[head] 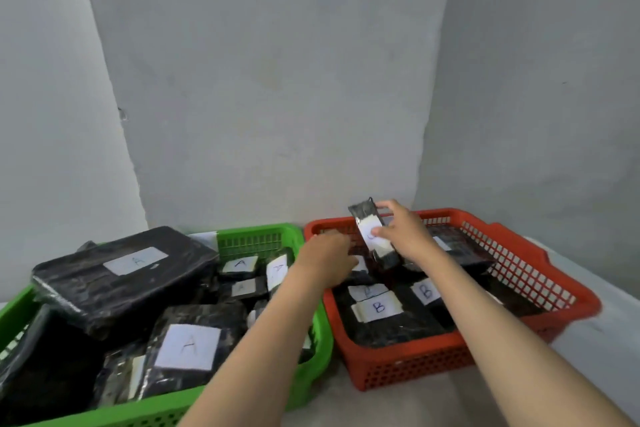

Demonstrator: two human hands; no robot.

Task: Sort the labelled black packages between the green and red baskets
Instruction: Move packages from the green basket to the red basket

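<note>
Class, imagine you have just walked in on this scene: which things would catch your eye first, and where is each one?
First, the two bright baskets side by side against the grey wall: the green basket on the left, piled with black packages labelled A, and the red basket on the right, with packages labelled B. Then the small black package held upright over the red basket by the right hand, while the left hand reaches in beside it.
</note>
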